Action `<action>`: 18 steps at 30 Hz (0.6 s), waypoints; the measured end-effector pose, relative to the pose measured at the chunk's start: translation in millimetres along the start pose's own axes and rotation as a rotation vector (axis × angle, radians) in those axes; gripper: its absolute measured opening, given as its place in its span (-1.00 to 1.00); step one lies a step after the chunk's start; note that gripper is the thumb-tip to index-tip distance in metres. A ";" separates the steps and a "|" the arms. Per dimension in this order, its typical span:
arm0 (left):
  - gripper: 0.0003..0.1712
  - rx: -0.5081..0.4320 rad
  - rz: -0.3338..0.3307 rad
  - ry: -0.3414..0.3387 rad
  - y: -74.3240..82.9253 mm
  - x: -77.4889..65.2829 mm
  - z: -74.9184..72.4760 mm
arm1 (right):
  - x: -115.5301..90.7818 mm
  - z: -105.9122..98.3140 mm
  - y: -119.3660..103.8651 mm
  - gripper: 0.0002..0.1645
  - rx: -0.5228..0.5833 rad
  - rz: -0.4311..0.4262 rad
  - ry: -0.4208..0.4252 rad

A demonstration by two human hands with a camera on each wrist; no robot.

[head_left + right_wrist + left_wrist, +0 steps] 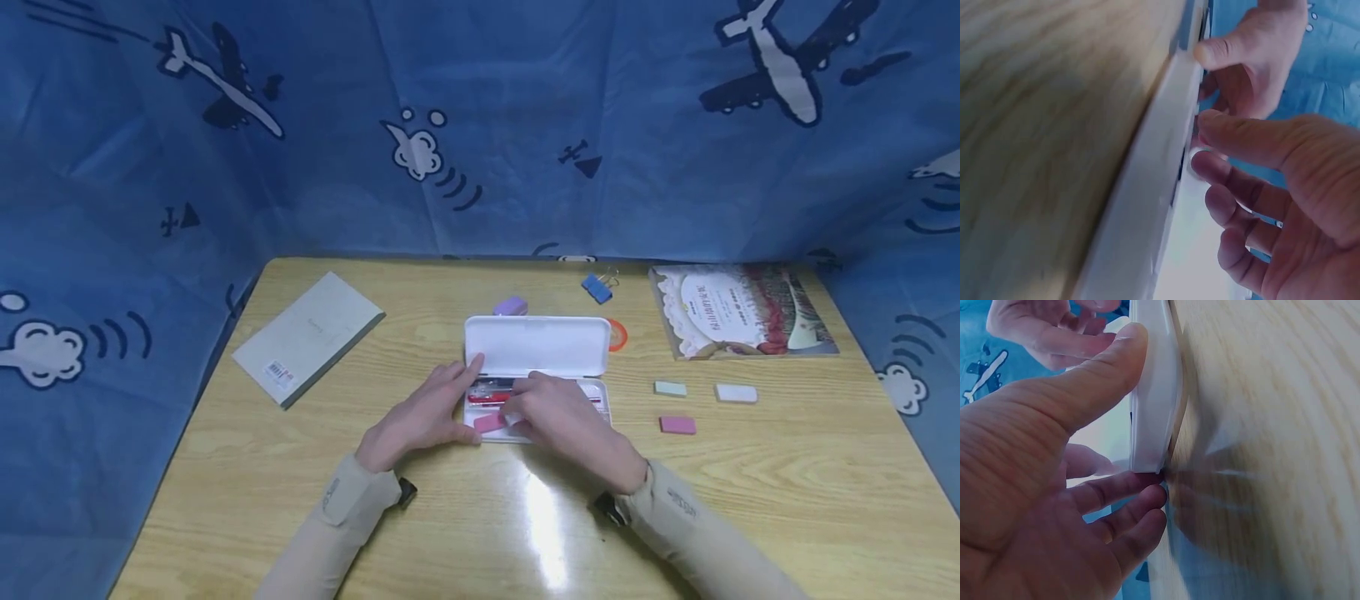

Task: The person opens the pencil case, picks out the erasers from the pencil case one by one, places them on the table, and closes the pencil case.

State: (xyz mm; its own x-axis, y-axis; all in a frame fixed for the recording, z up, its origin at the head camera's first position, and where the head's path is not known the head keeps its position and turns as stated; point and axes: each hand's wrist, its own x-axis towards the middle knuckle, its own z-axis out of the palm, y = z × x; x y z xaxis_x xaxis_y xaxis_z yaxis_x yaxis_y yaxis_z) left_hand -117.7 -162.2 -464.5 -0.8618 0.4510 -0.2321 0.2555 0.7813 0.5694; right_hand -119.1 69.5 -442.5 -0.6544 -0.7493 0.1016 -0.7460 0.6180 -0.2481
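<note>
A white pencil case lies on the table with its lid raised at the back. My left hand holds its left end, the thumb on the front edge and the other fingers around the end and rear. Over the tray, my right hand has curled fingers; thumb and index pinch a small white object, mostly hidden. A pink eraser lies in the tray's front left. Behind it are a red pen and dark pens, partly covered by the right hand.
To the right lie a green eraser, a white eraser and a dark pink eraser. Behind the case are a purple object, an orange ring and a blue binder clip. A notebook lies left, a picture booklet right.
</note>
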 end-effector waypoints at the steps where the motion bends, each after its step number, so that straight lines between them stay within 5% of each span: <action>1: 0.33 0.003 0.004 0.000 -0.2 0.3 0.0 | 2.0 1.9 -1.4 -0.79 0.003 -0.005 -0.001; 18: 0.33 0.024 0.040 0.006 -0.5 -0.1 -1.7 | 25.0 22.8 -9.4 -0.86 -0.155 -0.085 -0.007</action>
State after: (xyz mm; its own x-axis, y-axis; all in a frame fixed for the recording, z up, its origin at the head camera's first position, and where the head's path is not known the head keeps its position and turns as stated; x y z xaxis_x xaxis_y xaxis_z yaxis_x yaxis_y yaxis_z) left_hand -118.5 -163.4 -463.4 -0.8534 0.4795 -0.2045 0.3004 0.7729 0.5589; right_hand -125.6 39.5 -459.6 -0.5875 -0.8019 0.1087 -0.8092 0.5809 -0.0876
